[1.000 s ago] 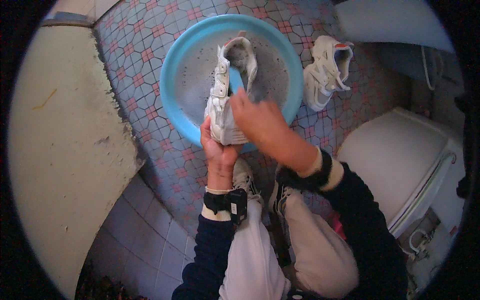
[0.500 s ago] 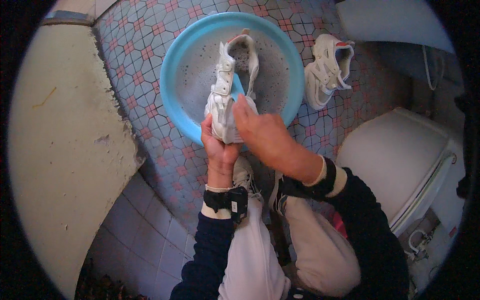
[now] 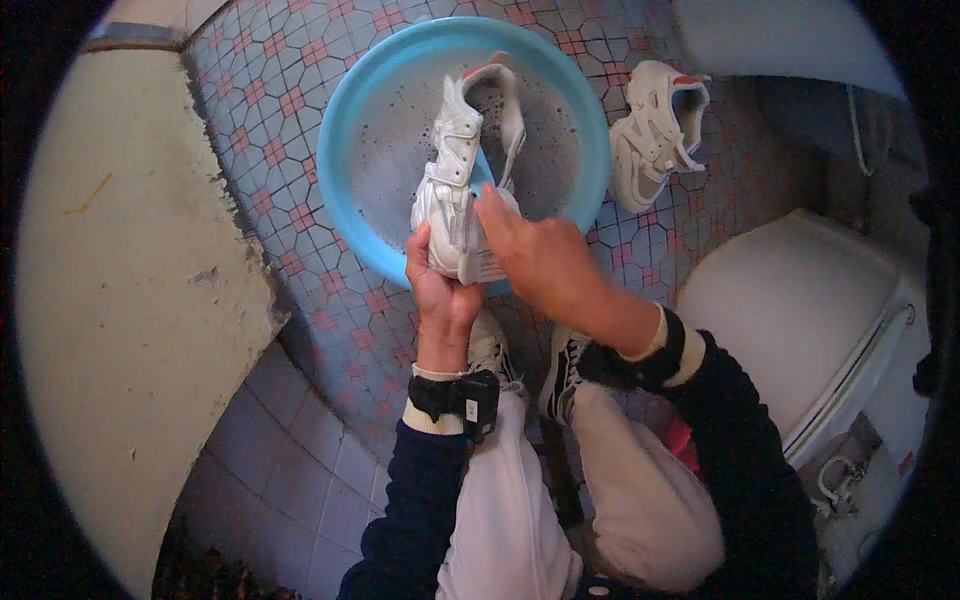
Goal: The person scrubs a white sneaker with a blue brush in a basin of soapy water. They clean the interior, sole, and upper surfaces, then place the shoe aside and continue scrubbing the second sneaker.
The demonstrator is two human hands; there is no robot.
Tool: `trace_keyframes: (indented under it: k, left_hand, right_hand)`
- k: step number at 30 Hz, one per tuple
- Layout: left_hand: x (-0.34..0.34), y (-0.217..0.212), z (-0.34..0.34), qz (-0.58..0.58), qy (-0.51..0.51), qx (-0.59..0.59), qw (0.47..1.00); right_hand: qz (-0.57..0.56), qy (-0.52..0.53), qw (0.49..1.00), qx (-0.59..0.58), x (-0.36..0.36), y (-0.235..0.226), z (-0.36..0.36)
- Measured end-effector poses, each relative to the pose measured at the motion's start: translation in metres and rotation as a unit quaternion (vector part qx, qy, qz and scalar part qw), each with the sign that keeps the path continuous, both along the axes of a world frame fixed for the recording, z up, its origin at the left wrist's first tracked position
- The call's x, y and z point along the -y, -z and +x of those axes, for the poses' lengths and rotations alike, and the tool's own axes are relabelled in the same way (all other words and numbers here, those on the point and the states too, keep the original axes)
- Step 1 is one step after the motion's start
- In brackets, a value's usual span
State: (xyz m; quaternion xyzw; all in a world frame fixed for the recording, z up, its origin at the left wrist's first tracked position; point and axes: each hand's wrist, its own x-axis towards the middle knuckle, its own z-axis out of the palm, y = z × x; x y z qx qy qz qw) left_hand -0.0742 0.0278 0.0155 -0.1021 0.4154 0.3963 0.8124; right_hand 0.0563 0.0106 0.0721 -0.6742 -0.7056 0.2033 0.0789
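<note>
Held shoe: white lace-up-type sneaker (image 3: 447,215), tongue area open, toe end toward the person, heel and collar pointing away; held over the basin, toe near its closest rim. Contact with the liquid: cannot tell.
Left hand: the left hand (image 3: 440,290) grips the toe end from below, thumb along the shoe's left side; remaining fingers mostly hidden beneath.
Right hand: the right hand (image 3: 545,255) is curled, fingers pinching a light-blue tool (image 3: 482,172) above the front of the shoe. Tool's other end: covered by the hand, form not readable.
Basin: round, light-blue basin (image 3: 340,145), on the floor in front of the person's feet; contains greyish, cloudy liquid (image 3: 385,180) with bubbles and dark specks.
Second shoe: matching white sneaker (image 3: 650,140), on the floor just right of the basin, reddish lining at its collar.
Floor: grey and pink patterned tile floor (image 3: 285,110).
Wrists: dark sleeves with cream cuffs; black strapped device (image 3: 478,403) on the left wrist, dark band (image 3: 625,368) at the right.
Right side: white, rounded object (image 3: 790,295) beside the right forearm.
</note>
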Motion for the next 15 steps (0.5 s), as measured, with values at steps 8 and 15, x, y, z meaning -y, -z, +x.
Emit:
trace_keyframes:
  k: [8, 15]
  left_hand:
    - [-0.001, 0.001, -0.006, 0.024, -0.005, 0.071, 0.997]
    - [0.003, -0.001, -0.004, 0.028, -0.008, 0.098, 0.995]
  right_hand:
    - [0.054, -0.027, 0.996, 0.071, -0.019, 0.004, 0.007]
    - [0.056, -0.014, 0.997, 0.040, -0.007, 0.012, 0.009]
